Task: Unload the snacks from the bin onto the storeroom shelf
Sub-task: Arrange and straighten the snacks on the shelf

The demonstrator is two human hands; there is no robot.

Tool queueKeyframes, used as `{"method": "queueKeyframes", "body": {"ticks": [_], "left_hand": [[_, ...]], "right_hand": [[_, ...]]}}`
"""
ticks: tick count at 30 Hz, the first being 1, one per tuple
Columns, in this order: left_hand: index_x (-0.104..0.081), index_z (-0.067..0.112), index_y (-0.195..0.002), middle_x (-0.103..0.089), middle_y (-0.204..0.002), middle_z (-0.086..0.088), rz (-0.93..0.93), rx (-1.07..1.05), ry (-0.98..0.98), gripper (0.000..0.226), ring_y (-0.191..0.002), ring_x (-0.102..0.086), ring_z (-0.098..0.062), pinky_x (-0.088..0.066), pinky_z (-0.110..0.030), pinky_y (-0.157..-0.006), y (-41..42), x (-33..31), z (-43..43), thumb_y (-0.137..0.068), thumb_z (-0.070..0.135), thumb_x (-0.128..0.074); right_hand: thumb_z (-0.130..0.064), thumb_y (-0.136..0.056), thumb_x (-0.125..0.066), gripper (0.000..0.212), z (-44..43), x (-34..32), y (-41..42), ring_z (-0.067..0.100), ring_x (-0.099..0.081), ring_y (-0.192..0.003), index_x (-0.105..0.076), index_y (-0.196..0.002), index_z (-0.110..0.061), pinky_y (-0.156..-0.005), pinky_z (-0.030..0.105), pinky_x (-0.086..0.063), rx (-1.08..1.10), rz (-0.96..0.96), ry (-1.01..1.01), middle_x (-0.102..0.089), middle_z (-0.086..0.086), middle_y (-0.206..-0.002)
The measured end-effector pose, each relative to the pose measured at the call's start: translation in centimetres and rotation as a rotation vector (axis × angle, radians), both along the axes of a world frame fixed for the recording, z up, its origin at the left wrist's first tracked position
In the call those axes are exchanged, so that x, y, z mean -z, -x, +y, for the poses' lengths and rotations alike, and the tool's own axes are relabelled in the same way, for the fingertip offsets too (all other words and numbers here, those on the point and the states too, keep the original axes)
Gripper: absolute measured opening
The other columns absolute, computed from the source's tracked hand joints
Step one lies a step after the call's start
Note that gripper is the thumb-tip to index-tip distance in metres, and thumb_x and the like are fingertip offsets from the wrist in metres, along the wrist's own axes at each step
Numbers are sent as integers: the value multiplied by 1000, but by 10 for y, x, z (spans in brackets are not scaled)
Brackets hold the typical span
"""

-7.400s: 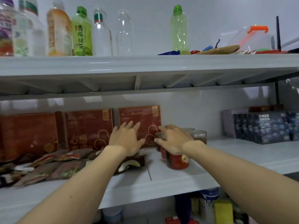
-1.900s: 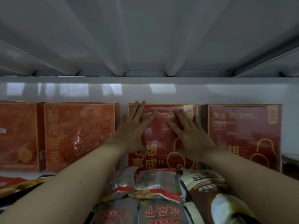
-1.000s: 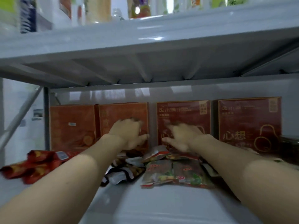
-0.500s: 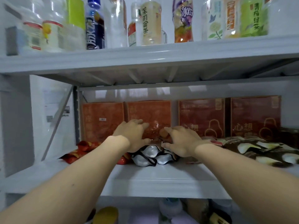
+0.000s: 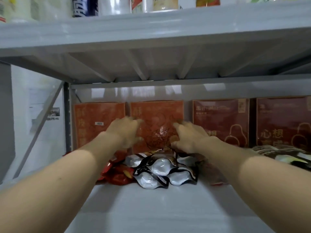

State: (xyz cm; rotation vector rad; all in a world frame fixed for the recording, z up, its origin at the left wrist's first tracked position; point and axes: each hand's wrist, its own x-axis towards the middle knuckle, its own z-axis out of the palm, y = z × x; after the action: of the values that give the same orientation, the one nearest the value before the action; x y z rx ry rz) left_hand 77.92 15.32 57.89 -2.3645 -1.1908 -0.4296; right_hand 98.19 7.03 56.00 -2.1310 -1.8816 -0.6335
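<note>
Now, orange snack box [image 5: 156, 125] stood at the shelf [image 5: 151, 207] back.
Left grip [image 5: 126, 132], right grip [image 5: 188, 137] laid flat, unclenched, on its face; judged stiff and light, best taken by the sides.

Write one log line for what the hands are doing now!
left hand: open, at second orange box | right hand: open, same box | contact: unclear, blurred | silver packets: on shelf below hands

Your left hand [image 5: 125, 132] and right hand [image 5: 188, 137] reach deep over the shelf [image 5: 151, 207], fingers loosely spread before the second orange box [image 5: 158, 115] from the left; the blur hides any contact. Silver pouches [image 5: 161, 170] lie below your hands, with red packets [image 5: 117, 175] touching their left side. Dark red boxes [image 5: 220, 118] stand at right.
</note>
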Motion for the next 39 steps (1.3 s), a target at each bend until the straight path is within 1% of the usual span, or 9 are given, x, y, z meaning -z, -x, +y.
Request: {"method": "queueKeyframes", "body": {"ticks": [2,5,7,11,14,21,28,34,39], "left_hand": [[-40,25,-144,-48,-145,-6,-29,15,18,60,-124,-53,-28,-48,-43,-101,-10,-9,22,-91,38,-66],[-25,26,-153,-26,-159,-5,-37,55,-11,78,-144,-28,-31,-30,-41,-116,-32,-25,53,-90,27,-71],[-17,27,-156,-17,-163,-6,-18,65,-84,91,-149,-16,-30,-24,-47,-119,-43,-34,73,-86,24,-75],[3,34,-157,7,-166,-4,-63,107,-141,117,-152,7,-27,-16,-57,-120,-59,-41,122,-77,24,-83],[13,37,-154,9,-165,-6,-1,94,-178,121,-152,6,-29,-13,-59,-119,-70,-43,147,-78,32,-81],[10,38,-155,-13,-161,-14,-50,147,-332,108,-147,-14,-33,-12,-62,-115,-76,-32,177,-85,40,-72],[3,37,-156,-17,-159,-13,-32,228,-358,117,-145,-17,-33,-17,-57,-116,-69,-32,178,-75,36,-81],[-2,34,-157,-20,-158,-13,-49,235,-360,120,-144,-20,-34,-16,-59,-115,-75,-28,181,-71,28,-85],[9,37,-155,-10,-162,-10,-53,238,-334,126,-147,-10,-32,-7,-58,-117,-75,-26,186,-72,29,-85]], "right_hand": [[-34,-89,-66,72,21,-5,-10,30,-44,-132,-29,-151,-25,-100,40,-44,-31,-45,-34,-38,6,-148],[-27,-88,-66,80,55,-22,-28,29,-26,-145,-22,-153,-33,-112,43,-33,-71,-101,-112,-22,5,-158],[-24,-87,-68,84,81,-34,-39,27,-11,-151,-19,-154,-34,-119,51,-23,-79,-121,-153,-11,6,-163],[-34,-84,-76,115,134,-47,-54,25,15,-152,13,-156,-31,-116,66,-4,-21,-139,-223,19,7,-164],[-34,-83,-76,117,159,-46,-55,29,10,-152,16,-155,-30,-112,71,-8,3,-143,-213,13,11,-164],[-37,-79,-76,111,160,-48,-54,29,-14,-148,2,-158,-29,-108,56,-30,25,-187,-270,-15,11,-161],[-44,-68,-84,125,151,-48,-51,29,-13,-149,2,-158,-28,-109,57,-29,75,-204,-235,-13,11,-161],[-37,-65,-88,132,154,-43,-54,29,-7,-150,5,-158,-27,-111,61,-24,92,-190,-233,-9,12,-161],[-30,-69,-87,134,157,-38,-56,25,8,-152,15,-156,-30,-116,63,-13,81,-129,-221,7,8,-164]]}}
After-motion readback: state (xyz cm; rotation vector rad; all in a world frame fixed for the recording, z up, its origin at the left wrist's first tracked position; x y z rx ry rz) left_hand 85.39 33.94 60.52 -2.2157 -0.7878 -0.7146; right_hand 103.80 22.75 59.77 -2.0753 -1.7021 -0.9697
